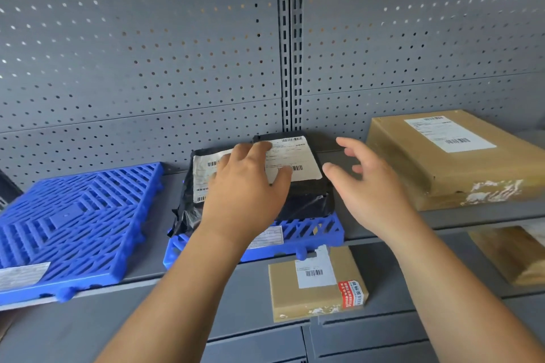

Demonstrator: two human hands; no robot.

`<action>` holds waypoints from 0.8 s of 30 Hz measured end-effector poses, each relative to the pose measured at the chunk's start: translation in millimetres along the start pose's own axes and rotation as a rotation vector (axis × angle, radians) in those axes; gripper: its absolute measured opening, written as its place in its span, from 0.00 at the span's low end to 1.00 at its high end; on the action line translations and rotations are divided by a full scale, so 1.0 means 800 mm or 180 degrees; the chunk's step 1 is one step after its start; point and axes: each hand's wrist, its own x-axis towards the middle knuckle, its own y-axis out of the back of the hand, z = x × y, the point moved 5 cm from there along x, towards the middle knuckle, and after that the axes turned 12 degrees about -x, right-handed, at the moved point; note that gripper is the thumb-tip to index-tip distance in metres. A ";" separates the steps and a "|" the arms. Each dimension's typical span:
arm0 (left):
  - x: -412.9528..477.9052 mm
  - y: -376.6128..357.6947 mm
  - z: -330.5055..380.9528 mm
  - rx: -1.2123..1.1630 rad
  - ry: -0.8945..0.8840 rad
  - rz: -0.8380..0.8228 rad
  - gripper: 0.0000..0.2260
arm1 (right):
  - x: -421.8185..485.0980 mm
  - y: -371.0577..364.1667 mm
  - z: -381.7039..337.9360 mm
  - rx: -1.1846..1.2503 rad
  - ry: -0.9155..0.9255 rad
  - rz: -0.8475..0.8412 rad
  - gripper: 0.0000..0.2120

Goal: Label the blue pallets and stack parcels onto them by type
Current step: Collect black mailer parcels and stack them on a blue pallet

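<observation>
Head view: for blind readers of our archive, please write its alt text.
A person's left hand rests flat on black bagged parcels stacked on a blue pallet, the right hand open beside them. A second blue pallet lies to the left, a large brown parcel to the right.

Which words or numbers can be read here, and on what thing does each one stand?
No text reads with certainty.
The red sticker on the small brown box: white Chinese characters, too blurred.
The white labels on the black parcels, large brown box and blue pallets: barcodes and print, too small.
</observation>
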 end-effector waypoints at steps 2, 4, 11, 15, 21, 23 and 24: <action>-0.008 0.004 0.002 -0.0033 -0.0136 -0.0047 0.26 | -0.017 0.003 -0.010 -0.0147 0.0036 0.0127 0.25; -0.016 0.006 0.003 -0.0064 -0.0260 -0.0108 0.26 | -0.034 0.006 -0.018 -0.0267 0.0041 0.0215 0.26; -0.054 -0.008 0.036 -0.0276 -0.0831 -0.0277 0.24 | -0.104 0.044 -0.002 -0.0674 -0.0283 0.0673 0.27; -0.077 -0.038 0.075 -0.0491 -0.1086 -0.0518 0.23 | -0.147 0.080 0.028 -0.0877 -0.0614 0.0804 0.27; -0.109 -0.086 0.139 -0.1030 -0.1305 -0.0798 0.21 | -0.202 0.148 0.073 -0.0928 -0.1038 0.1151 0.27; -0.139 -0.117 0.197 -0.1134 -0.1577 -0.0986 0.21 | -0.240 0.200 0.104 -0.0928 -0.1243 0.1434 0.28; -0.141 -0.121 0.197 -0.1126 -0.1573 -0.1048 0.21 | -0.239 0.201 0.106 -0.0924 -0.1240 0.1449 0.28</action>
